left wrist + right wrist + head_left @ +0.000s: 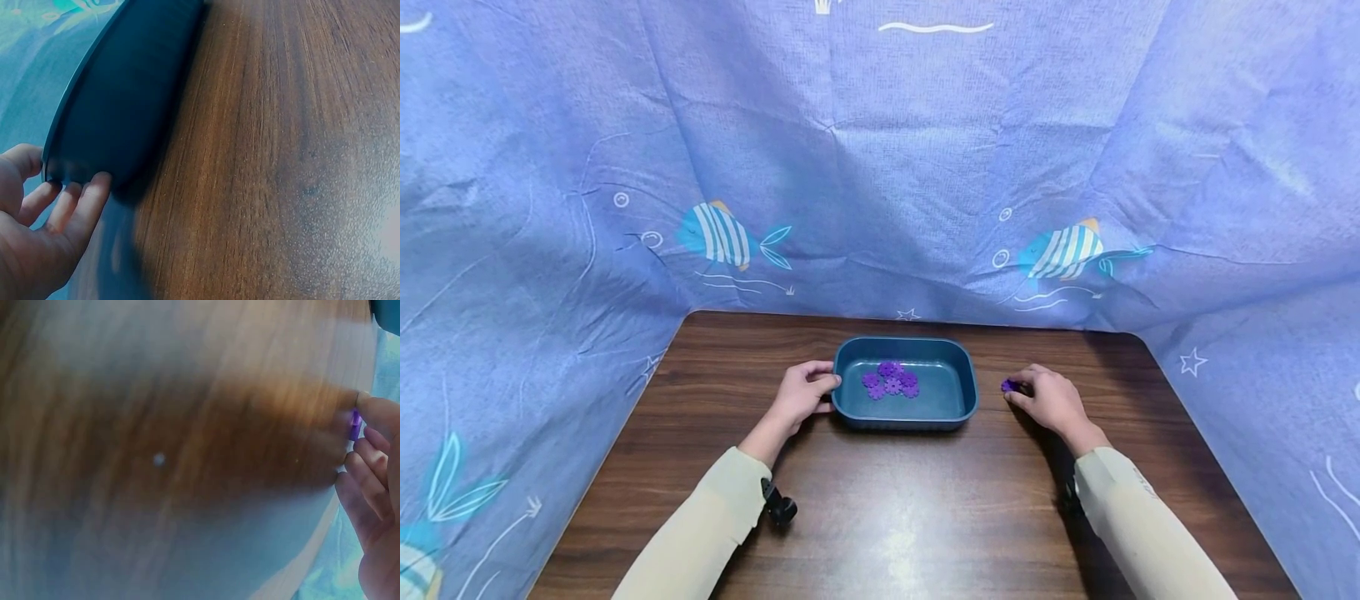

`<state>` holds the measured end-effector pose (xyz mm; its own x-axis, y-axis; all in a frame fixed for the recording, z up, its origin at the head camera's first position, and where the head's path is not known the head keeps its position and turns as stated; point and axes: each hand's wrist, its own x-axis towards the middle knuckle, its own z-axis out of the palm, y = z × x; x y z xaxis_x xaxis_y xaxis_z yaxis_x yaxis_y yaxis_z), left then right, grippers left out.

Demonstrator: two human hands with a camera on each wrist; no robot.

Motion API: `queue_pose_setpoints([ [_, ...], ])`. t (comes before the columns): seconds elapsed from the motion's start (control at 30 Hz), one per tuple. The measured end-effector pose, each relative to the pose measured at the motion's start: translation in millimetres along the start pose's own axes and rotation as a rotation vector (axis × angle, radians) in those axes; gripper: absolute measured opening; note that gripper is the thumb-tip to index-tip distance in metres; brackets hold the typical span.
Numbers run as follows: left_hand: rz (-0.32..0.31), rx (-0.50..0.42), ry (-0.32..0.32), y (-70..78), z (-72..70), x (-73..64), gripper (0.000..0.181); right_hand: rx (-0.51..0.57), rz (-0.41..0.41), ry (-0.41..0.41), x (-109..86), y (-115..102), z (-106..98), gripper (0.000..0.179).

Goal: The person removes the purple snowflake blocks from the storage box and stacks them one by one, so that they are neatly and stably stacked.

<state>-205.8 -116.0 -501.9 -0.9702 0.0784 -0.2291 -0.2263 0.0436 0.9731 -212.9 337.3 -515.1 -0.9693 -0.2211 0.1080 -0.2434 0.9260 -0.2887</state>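
Note:
A dark teal rectangular tub (940, 407) with rounded corners stands upright on the table. Its left end is gripped by my left hand (799, 395), the thumb at the rim and the other fingertips against the outer wall (119, 94) in the left wrist view. Inside the tub, toward its left half, lies a cluster of several small purple flower-shaped pieces (892, 386). To the right of the tub, my right hand (1051, 402) pinches a single purple flower-shaped piece (1008, 386) between thumb and fingers, low over the tabletop. That piece (355, 425) shows edge-on in the right wrist view.
Dark wood-grain table (880, 492) lies beneath everything, with glare near its front middle. A blue cloth (880, 167) printed with fish hangs behind the table and down both sides. Black camera mounts (781, 507) sit on the wrists.

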Motion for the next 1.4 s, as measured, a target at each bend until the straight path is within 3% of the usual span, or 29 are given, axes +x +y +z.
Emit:
queue_pose_setpoints([
  [0.47,-0.002,-0.002,-0.008,0.2,-1.3,-1.1,0.042,0.217,-0.035,-0.051,11.9,-5,-20,0.038],
  [0.6,0.001,0.001,-0.004,-0.2,-1.7,-1.4,0.042,0.242,-0.1,-0.027,19.6,-14,-26,0.04],
  [0.93,0.003,0.0,0.001,-2.1,-1.7,1.9,0.041,0.26,-0.245,0.024,42.7,-61,-38,0.034],
  [1.23,-0.008,0.008,-0.001,-0.6,-2.9,3.3,0.043,0.286,-0.33,0.026,61.4,-105,-21,0.033],
  [1.4,-0.029,0.015,-0.011,0.7,-1.9,1.7,0.045,0.269,-0.367,-0.024,65.4,-125,-10,0.034],
])
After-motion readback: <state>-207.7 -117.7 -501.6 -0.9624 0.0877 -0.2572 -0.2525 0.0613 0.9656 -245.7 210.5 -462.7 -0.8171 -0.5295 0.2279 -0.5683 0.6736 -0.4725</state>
